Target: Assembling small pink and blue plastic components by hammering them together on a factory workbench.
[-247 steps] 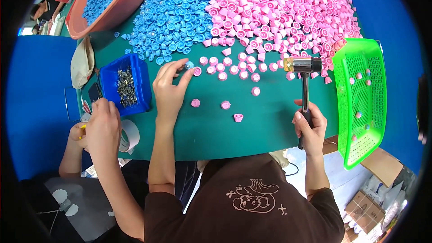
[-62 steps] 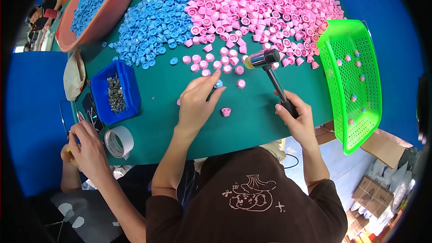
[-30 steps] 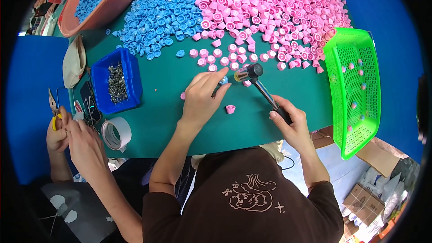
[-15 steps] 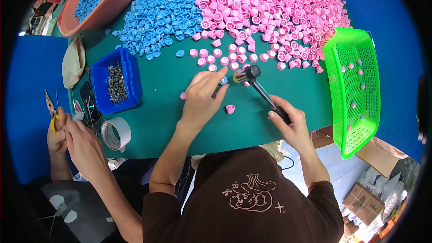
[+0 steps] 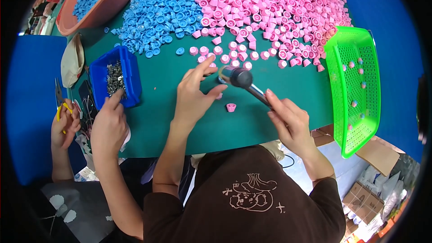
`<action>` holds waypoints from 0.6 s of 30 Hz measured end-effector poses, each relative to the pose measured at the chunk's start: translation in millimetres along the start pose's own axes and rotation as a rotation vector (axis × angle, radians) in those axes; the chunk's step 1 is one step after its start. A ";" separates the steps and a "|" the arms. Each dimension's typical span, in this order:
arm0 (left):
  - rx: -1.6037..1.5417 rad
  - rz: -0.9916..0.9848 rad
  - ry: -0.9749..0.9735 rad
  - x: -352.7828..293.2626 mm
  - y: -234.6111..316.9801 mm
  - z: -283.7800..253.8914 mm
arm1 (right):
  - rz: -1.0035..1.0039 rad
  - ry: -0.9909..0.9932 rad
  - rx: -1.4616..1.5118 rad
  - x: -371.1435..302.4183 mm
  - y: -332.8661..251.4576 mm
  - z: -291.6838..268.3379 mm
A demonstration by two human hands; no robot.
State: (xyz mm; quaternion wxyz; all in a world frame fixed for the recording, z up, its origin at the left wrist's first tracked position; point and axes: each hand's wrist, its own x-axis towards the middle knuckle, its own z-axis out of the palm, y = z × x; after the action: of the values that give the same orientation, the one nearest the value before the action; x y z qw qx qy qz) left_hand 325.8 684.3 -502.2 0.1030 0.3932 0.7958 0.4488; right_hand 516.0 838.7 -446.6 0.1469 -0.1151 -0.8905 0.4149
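My right hand [image 5: 290,123] is closed round the handle of a small mallet [image 5: 240,78] with a dark round head. The mallet head is over a small blue cap [image 5: 221,79], which it partly hides. My left hand [image 5: 192,87] is just left of it, thumb and fingers spread, with nothing seen gripped. By the left thumb tip sits a pink cap [image 5: 219,96], partly covered. Another pink cap [image 5: 231,107] lies alone on the green table [image 5: 270,78]. Several pink caps [image 5: 232,55] stand loosely grouped beyond my hands.
Heaps of blue caps [image 5: 164,11] and pink caps [image 5: 274,4] cover the far table. A green basket [image 5: 339,94] with several pink-and-blue pieces stands right. At left, a co-worker's hand [image 5: 110,123] reaches into a blue bin [image 5: 132,83] of metal parts; their other hand holds pliers [image 5: 60,101].
The mallet head has moved left over the blue cap. My left fingers have spread away from that cap. The co-worker's one hand has gone from the pliers to the blue bin.
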 end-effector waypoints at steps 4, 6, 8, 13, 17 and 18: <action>-0.024 -0.039 0.025 2.8 -1.3 -12.2 | 0.119 -0.213 -0.177 8.5 8.1 5.8; 0.034 -0.054 0.006 2.6 -1.9 -18.7 | 0.097 -0.242 -0.201 11.8 7.4 0.4; 0.061 -0.027 -0.017 3.8 -0.2 -19.7 | 0.183 -0.160 -0.017 10.9 9.3 -2.3; 0.048 0.025 -0.054 9.9 10.9 -5.4 | 0.495 0.096 0.570 6.5 25.6 -17.1; 0.127 0.055 -0.055 14.8 5.9 6.3 | 0.547 0.123 0.581 -5.5 35.5 -21.5; 0.152 0.059 -0.040 16.5 6.6 9.5 | 0.565 0.140 0.601 -12.6 39.8 -20.7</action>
State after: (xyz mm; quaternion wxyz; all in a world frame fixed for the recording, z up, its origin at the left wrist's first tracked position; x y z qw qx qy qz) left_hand 323.1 704.1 -499.2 0.0756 0.4319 0.8136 0.3819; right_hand 538.4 874.3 -466.8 0.1148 -0.3348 -0.6509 0.6716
